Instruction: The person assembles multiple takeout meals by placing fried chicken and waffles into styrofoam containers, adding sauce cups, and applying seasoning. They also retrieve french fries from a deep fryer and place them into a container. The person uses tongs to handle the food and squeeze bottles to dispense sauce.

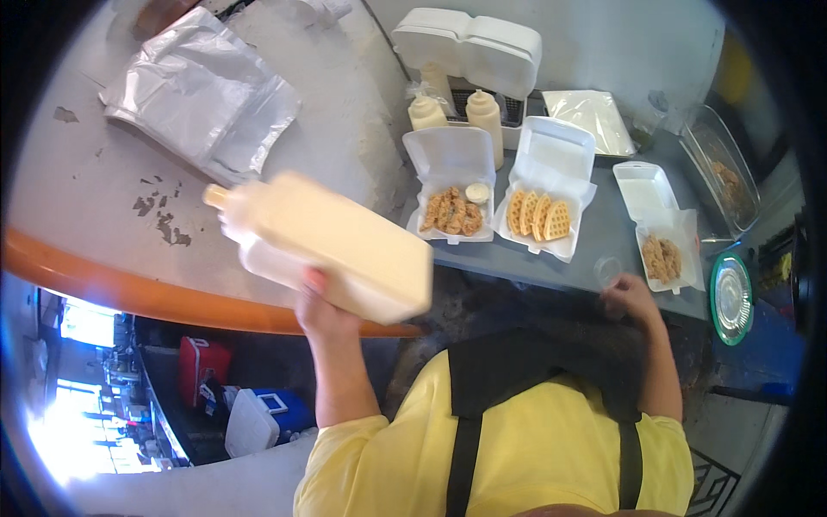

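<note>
My left hand (pixel 323 306) is closed around a big squeeze bottle (pixel 336 246) of cream-coloured sauce, raised and lying nearly sideways, its nozzle toward the left. Near the counter's front edge, my right hand (pixel 633 300) pinches a small clear plastic cup (pixel 608 270); it is slightly blurred. Beyond the hands stand three open white foam boxes. One holds breaded fried pieces (pixel 450 212) and a small lidded cup of pale sauce (pixel 476 192). Waffle pieces (pixel 538 215) fill the middle one, and more fried pieces (pixel 662 258) lie in the right box.
Two cream squeeze bottles (pixel 484 121) stand behind the boxes, below a stack of foam boxes (pixel 469 47). White paper sheets (pixel 590 121) and a clear tub (pixel 724 172) are at the back right. Plastic bags (pixel 207 95) lie on the orange-edged counter (pixel 172 297). Coolers (pixel 258 422) stand below left.
</note>
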The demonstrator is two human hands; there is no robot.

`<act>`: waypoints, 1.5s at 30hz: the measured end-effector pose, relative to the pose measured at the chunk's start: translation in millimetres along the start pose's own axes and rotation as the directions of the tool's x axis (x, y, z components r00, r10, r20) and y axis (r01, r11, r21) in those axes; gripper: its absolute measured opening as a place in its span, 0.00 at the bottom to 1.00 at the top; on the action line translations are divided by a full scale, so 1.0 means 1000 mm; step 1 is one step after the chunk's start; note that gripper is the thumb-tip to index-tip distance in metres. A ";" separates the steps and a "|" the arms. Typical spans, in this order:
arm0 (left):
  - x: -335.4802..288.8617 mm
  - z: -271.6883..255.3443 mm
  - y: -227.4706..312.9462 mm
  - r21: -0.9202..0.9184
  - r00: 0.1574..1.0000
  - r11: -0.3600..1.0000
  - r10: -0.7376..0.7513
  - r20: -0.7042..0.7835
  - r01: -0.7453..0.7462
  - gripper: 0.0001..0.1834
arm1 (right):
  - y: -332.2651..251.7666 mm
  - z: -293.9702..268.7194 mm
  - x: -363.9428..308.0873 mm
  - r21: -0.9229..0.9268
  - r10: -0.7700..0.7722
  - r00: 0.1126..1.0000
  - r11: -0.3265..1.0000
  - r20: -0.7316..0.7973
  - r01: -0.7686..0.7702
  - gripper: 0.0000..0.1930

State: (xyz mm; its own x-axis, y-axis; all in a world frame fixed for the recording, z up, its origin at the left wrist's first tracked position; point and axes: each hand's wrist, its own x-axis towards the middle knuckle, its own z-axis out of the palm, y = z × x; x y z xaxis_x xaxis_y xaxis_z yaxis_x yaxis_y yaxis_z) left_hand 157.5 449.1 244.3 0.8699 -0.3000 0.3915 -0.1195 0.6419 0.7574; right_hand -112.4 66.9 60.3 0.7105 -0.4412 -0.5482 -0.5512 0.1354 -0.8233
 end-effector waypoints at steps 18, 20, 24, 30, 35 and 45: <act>0.062 -0.047 -0.031 -0.009 0.983 0.983 -0.183 0.005 0.183 0.46 | 0.057 0.110 -0.085 0.209 0.016 1.000 0.978 0.006 -0.017 0.15; 0.082 -0.036 -0.025 -0.033 0.964 0.965 -0.262 -0.040 0.261 0.48 | 0.038 0.130 -0.089 0.364 0.008 0.997 0.931 -0.080 0.022 0.32; 0.079 -0.029 -0.016 0.432 0.940 0.899 -0.209 0.269 0.076 0.44 | -0.037 0.152 -0.103 0.311 -0.068 0.991 0.945 -0.115 0.101 0.37; 0.090 -0.004 0.001 0.539 0.557 0.221 0.024 0.830 -0.813 0.45 | -0.125 0.176 -0.110 0.433 -0.283 0.959 0.862 -0.025 0.266 0.34; 0.094 0.027 0.011 0.289 0.289 0.013 -0.043 0.956 -0.957 0.37 | -0.163 0.182 -0.115 0.372 -0.351 0.936 0.874 0.035 0.313 0.33; 0.086 0.068 0.016 0.021 0.048 -0.208 -0.128 0.991 -0.978 0.29 | -0.167 0.167 -0.123 0.318 -0.334 0.939 0.902 0.082 0.293 0.34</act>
State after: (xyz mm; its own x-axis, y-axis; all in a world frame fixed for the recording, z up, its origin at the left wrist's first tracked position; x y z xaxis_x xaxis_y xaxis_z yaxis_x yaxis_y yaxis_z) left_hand 197.8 385.2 325.4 -0.4170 -0.7955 0.4396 -0.8358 0.1457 -0.5293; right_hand -34.3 246.8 241.0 0.8871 -0.3870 -0.2518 -0.1497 0.2748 -0.9498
